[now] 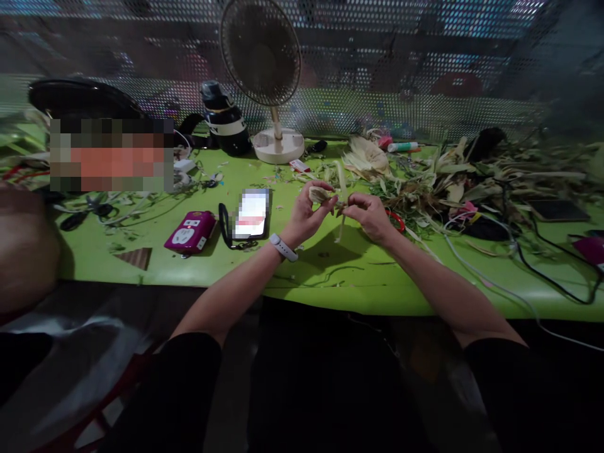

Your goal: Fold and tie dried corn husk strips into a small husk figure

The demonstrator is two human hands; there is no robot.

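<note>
My left hand (306, 217), with a pale band on its wrist, is closed around a small pale bundle that looks like dried corn husk (319, 195). Close by on the right, my right hand (372, 217) pinches a thin pale-green husk strip (341, 179), which rises above the fingers and also hangs below them. Both sets of fingertips nearly meet, a little above the green table (302, 261). Exactly how the strip joins the bundle is hidden by the fingers.
Leaves and husks (425, 182) are heaped on the right, with cables across them. Left of my hands lie a phone (252, 214) and a purple power socket (191, 231). A fan (278, 145) and a dark bottle (226, 129) stand behind. Another person's arm (28, 245) is far left.
</note>
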